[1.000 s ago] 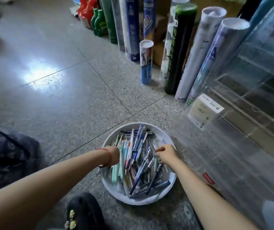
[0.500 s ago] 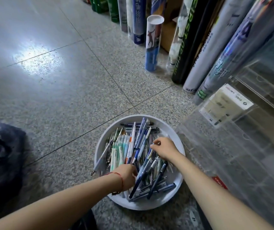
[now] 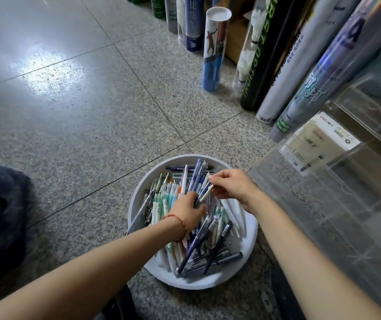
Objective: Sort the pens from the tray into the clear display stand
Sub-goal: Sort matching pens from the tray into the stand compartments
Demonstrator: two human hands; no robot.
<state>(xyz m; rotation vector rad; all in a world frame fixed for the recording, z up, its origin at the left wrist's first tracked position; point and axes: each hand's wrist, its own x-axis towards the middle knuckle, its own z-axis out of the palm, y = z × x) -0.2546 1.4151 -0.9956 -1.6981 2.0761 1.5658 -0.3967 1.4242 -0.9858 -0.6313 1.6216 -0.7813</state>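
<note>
Left hand point(image 3: 188, 212) grips pens point(image 3: 162, 202) in the white tray point(image 3: 194, 282). Right hand point(image 3: 233, 188) pinches a white-tipped pen point(image 3: 206, 192), near the clear display stand point(image 3: 323, 204)

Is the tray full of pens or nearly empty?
Full: pens lie heaped across the white tray, covering most of its floor.

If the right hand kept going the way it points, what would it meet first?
Most likely the blue pens in the tray, just ahead of the right hand; depth is unclear.
</note>
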